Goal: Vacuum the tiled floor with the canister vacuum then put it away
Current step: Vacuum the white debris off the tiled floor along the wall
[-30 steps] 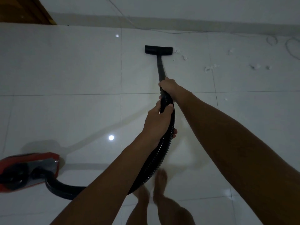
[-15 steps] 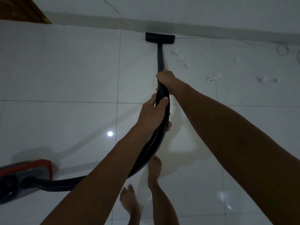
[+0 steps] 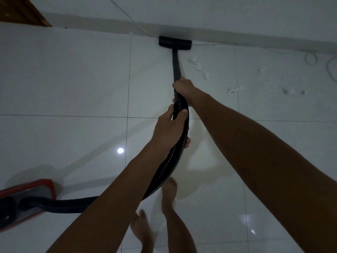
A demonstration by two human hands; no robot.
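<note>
While the floor head [image 3: 175, 43] is being pressed against the skirting, the wand [image 3: 176, 66] is being gripped by the right hand [image 3: 183, 88], the hose [image 3: 175, 157] by the left hand [image 3: 168, 131]; both grips wrapped tight. Vacuuming judged underway. Scraps [image 3: 199, 67] being left rightward; sideways sweep called for next. Canister [image 3: 21, 201] being trailed at left.

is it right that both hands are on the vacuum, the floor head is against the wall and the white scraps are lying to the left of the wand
Not quite. The head view shows the white scraps lying to the right of the wand, not the left. The rest holds: the left hand grips the hose, the right hand the wand, and the floor head is against the wall.
</note>
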